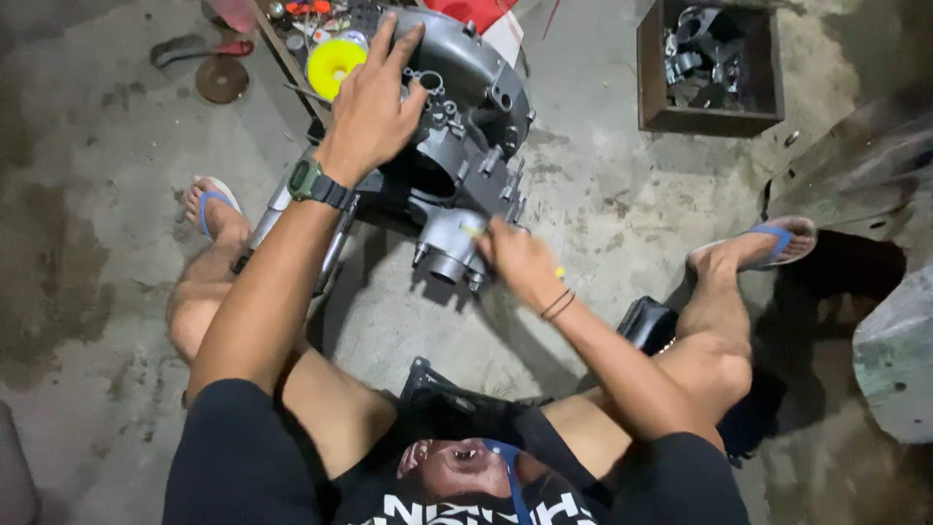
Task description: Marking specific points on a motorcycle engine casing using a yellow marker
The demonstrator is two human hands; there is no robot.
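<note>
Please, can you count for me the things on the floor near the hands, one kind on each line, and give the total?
Grey engine casing, under the left hand and touched by the right hand: 1
Yellow spool: 1
Brown box of metal parts: 1
Rusty round disc: 1
Blue-strap sandals, left and right: 2
Total: 6

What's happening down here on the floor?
A person sits on the concrete floor with a grey metal engine casing between their sandalled feet. The left hand lies flat on top of the casing. The right hand is at its lower end, gripping a small tool with a yellow tip. A box of metal parts stands nearby.
</note>
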